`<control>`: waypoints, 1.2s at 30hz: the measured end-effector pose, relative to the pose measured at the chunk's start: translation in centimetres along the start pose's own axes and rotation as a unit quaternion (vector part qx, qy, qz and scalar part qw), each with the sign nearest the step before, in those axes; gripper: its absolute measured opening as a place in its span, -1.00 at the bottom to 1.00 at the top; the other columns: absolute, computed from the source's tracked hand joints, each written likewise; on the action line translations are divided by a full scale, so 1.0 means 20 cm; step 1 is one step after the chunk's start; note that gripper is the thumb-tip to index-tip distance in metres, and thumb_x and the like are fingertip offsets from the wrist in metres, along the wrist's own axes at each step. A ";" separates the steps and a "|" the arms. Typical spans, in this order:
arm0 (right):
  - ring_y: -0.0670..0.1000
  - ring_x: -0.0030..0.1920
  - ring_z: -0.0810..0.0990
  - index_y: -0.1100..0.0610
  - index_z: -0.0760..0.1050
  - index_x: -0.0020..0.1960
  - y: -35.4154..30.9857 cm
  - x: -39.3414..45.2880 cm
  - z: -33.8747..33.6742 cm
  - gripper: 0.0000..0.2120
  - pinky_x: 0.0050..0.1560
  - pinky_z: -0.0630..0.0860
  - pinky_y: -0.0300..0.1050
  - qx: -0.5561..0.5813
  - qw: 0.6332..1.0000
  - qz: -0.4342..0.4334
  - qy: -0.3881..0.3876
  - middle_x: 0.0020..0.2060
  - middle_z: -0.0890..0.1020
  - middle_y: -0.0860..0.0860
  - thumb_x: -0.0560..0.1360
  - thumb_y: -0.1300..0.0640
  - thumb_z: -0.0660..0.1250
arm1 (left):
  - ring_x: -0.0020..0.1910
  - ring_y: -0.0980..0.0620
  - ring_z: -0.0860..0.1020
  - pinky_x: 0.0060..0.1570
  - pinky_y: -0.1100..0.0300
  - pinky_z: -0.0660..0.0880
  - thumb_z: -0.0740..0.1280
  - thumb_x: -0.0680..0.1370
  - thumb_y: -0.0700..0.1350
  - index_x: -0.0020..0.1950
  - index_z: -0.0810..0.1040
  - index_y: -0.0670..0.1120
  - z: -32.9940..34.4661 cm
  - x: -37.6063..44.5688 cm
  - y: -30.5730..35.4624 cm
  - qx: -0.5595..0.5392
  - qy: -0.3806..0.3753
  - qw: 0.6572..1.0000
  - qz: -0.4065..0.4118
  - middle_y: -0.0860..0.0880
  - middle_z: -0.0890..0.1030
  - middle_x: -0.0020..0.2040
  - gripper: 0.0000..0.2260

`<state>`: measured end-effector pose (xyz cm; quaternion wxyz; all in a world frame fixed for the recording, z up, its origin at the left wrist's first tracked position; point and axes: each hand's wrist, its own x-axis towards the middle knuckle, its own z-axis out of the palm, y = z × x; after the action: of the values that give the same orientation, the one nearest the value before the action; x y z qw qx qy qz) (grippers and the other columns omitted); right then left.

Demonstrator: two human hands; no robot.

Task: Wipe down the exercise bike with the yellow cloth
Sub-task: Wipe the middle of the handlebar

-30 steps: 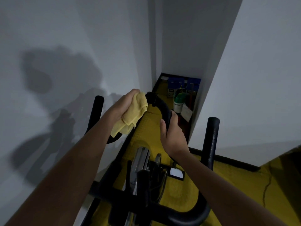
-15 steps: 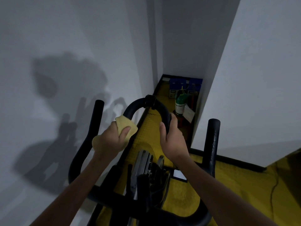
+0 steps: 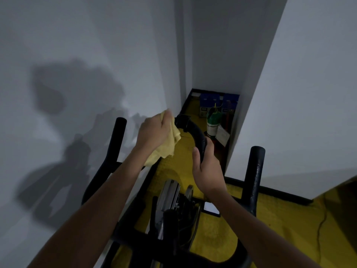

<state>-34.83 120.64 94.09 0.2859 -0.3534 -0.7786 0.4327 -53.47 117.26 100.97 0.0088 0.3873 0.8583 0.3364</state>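
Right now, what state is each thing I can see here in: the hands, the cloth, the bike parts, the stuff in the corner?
Left hand: grips the yellow cloth.
Yellow cloth: bunched, pressed on the centre loop's left side.
Right hand: wrapped round the centre loop's right side.
Centre loop: black, arched, partly covered.
Left bar end: upright, untouched.
Right bar end: upright, untouched, surface flaking.
Green bottle: standing upright in the corner.

Pale yellow cloth [image 3: 168,144] against the black exercise bike [image 3: 195,132]. Mustard-yellow floor [image 3: 216,238] with black skirting. At one o'clock, a green-and-white bottle [image 3: 212,122] before blue boxes [image 3: 210,99]. Walls grey-white.
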 end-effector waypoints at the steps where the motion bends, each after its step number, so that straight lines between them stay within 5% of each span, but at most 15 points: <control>1: -0.09 -0.36 0.62 -0.08 0.02 0.58 0.00 0.00 0.00 -0.45 -0.37 0.61 0.03 0.000 1.000 -0.001 0.000 -0.11 0.65 -0.02 0.67 -0.25 -0.01 | -0.39 0.04 0.50 -0.37 0.18 0.32 0.01 0.67 0.20 -0.36 0.42 -0.12 0.01 0.06 0.04 0.006 -0.028 1.000 0.004 -0.05 0.51 -0.40 -0.44; 6: -0.15 -0.36 0.59 -0.06 -0.01 0.60 0.02 0.01 0.01 -0.41 -0.38 0.52 -0.14 0.008 1.000 0.002 -0.003 -0.09 0.66 -0.01 0.66 -0.26 0.00 | -0.19 -0.03 0.53 -0.14 0.10 0.40 0.25 0.54 0.27 -0.21 0.58 -0.02 0.00 0.25 0.08 -0.091 -0.214 0.968 -0.093 -0.03 0.54 -0.25 -0.62; 8: -0.17 -0.37 0.58 -0.05 -0.02 0.62 0.02 0.01 0.01 -0.40 -0.36 0.49 -0.20 0.003 1.000 0.003 -0.006 -0.13 0.65 -0.02 0.67 -0.26 0.00 | -0.17 -0.05 0.54 -0.03 0.06 0.44 0.27 0.46 0.37 -0.02 0.64 -0.06 -0.02 0.25 0.05 -0.154 -0.243 0.950 -0.122 -0.05 0.57 -0.18 -0.50; 12: -0.16 -0.33 0.61 -0.05 -0.01 0.62 0.00 0.03 0.00 -0.42 -0.34 0.54 -0.18 -0.004 1.000 -0.001 -0.020 -0.13 0.64 -0.08 0.68 -0.22 0.03 | -0.11 -0.03 0.58 -0.05 0.07 0.46 0.18 0.47 0.43 -0.19 0.59 0.09 -0.05 0.18 -0.03 -0.164 -0.190 0.958 -0.141 -0.03 0.61 -0.14 -0.56; 16: -0.18 -0.29 0.62 -0.06 0.04 0.60 -0.03 0.03 -0.01 -0.48 -0.27 0.59 -0.09 0.008 1.000 -0.013 -0.026 -0.17 0.58 -0.19 0.70 -0.15 0.05 | 0.08 -0.04 0.60 0.22 0.00 0.47 0.16 0.41 0.50 0.16 0.62 0.04 -0.06 0.07 -0.22 -0.268 -0.214 0.909 -0.236 -0.05 0.66 0.05 -0.35; 18: -0.18 -0.28 0.63 -0.08 0.04 0.60 -0.03 0.03 -0.01 -0.48 -0.23 0.62 -0.05 0.009 1.000 -0.012 -0.025 -0.14 0.58 -0.21 0.70 -0.15 0.06 | 0.03 0.03 0.60 0.17 0.08 0.48 0.12 0.51 0.43 0.18 0.59 0.04 -0.06 -0.01 -0.33 -0.322 -0.215 0.886 -0.256 -0.02 0.64 0.04 -0.44; 23: -0.09 -0.46 0.56 -0.02 0.03 0.61 -0.01 0.02 -0.01 -0.44 -0.45 0.55 -0.04 0.020 0.999 -0.006 -0.026 -0.31 0.60 -0.02 0.69 -0.17 0.06 | 0.36 -0.12 0.47 0.35 0.04 0.38 -0.02 0.63 0.32 0.46 0.41 -0.09 -0.05 -0.10 -0.43 -0.163 -0.160 0.942 -0.248 -0.09 0.49 0.38 -0.38; 26: -0.11 -0.45 0.57 -0.02 0.03 0.61 -0.01 0.03 0.00 -0.44 -0.46 0.54 -0.11 0.017 1.000 -0.007 -0.022 -0.31 0.60 -0.04 0.69 -0.17 0.05 | 0.12 -0.09 0.54 0.04 0.09 0.37 -0.03 0.69 0.15 0.38 0.42 -0.12 -0.03 -0.15 -0.39 -0.064 -0.068 0.984 -0.153 -0.17 0.54 0.24 -0.53; 29: -0.11 -0.43 0.59 -0.04 0.02 0.61 0.00 0.02 0.00 -0.44 -0.43 0.57 -0.07 0.019 1.000 -0.007 -0.019 -0.28 0.60 -0.07 0.69 -0.18 0.05 | -0.06 -0.04 0.58 -0.11 0.18 0.34 0.03 0.65 0.19 0.13 0.51 -0.15 -0.02 -0.27 -0.31 -0.066 0.061 0.994 -0.065 -0.03 0.56 -0.09 -0.54; 33: -0.11 -0.41 0.60 -0.08 0.02 0.60 0.00 0.00 -0.01 -0.46 -0.42 0.57 -0.07 0.031 0.999 0.000 -0.011 -0.26 0.61 -0.08 0.68 -0.19 0.05 | 0.11 -0.14 0.59 0.05 0.05 0.46 -0.10 0.65 0.24 0.19 0.57 -0.16 -0.01 -0.23 -0.15 -0.063 0.033 0.993 -0.093 -0.14 0.63 0.01 -0.39; 36: -0.12 -0.41 0.59 -0.08 0.02 0.60 0.00 0.01 -0.01 -0.47 -0.45 0.49 -0.19 0.032 0.999 0.004 -0.010 -0.27 0.59 -0.08 0.69 -0.17 0.06 | 0.02 -0.12 0.58 0.03 0.05 0.44 -0.11 0.67 0.25 -0.06 0.57 -0.17 -0.01 -0.05 -0.10 -0.067 -0.031 0.987 -0.142 -0.18 0.62 -0.02 -0.37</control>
<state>-34.75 120.79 94.28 0.2876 -0.3430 -0.7658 0.4616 -54.17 115.43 99.72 0.1087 0.2705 0.8796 0.3760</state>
